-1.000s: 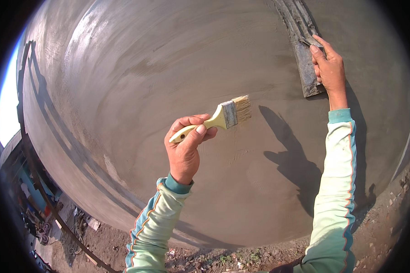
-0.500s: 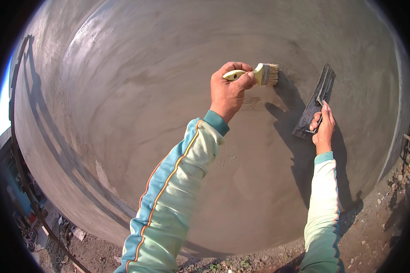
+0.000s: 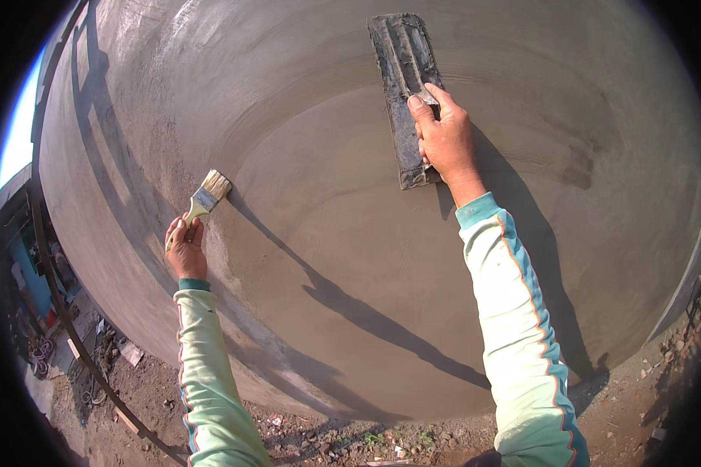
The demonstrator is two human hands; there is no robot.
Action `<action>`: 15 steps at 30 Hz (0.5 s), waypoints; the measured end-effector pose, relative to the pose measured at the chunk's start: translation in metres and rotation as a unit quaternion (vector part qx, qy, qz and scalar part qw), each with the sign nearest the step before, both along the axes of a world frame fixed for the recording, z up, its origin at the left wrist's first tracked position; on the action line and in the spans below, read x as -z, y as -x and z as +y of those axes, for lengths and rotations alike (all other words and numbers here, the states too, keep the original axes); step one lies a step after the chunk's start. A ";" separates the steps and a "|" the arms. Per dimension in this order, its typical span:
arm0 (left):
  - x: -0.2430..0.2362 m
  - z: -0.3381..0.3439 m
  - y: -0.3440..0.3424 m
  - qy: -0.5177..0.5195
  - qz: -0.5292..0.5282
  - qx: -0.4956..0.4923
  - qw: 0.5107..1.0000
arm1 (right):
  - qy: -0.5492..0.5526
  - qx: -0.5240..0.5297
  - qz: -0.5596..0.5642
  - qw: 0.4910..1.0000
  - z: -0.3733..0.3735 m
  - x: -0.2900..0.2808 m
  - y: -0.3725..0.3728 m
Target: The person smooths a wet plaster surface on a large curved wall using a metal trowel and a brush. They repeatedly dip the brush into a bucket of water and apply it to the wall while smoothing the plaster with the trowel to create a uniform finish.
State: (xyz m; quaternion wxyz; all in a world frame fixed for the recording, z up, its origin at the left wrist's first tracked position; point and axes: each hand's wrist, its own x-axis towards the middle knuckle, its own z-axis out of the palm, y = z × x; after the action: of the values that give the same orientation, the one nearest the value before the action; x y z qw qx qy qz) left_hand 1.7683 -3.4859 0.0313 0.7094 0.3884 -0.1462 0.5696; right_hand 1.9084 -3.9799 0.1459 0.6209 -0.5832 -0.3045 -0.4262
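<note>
My left hand (image 3: 186,247) is closed round the pale yellow-green handle of a paintbrush (image 3: 206,196), whose bristles point up and to the right, apart from the wall as far as its shadow shows. My right hand (image 3: 446,136) grips a dark, mortar-crusted plastering float (image 3: 407,86). It lies long side nearly upright against the grey plastered wall (image 3: 350,257), high in the middle. Behind my right hand, part of the float's handle is hidden. A darker wet patch (image 3: 578,162) marks the plaster to the right of the float.
Rubble and soil (image 3: 319,444) line the foot of the wall. On the far left a dark bent rail or pole (image 3: 45,268) runs down past a coil of rope (image 3: 43,354). Ladder-like shadows fall on the wall's left part.
My left hand has carried the paintbrush from the middle down to the left. My right hand has moved the float up and left, onto the upper middle of the wall.
</note>
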 end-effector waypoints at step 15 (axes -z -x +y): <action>0.487 -0.054 0.267 0.356 0.367 -0.058 0.857 | 0.686 -0.028 -0.084 0.722 0.352 0.224 0.098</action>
State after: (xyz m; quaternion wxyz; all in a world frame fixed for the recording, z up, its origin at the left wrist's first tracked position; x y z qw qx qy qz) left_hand 1.5009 -3.5394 -0.4557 0.7671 0.2982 0.3602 0.4391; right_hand 1.8102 -3.6278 -0.0780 0.0344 -0.8028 -0.5810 -0.1298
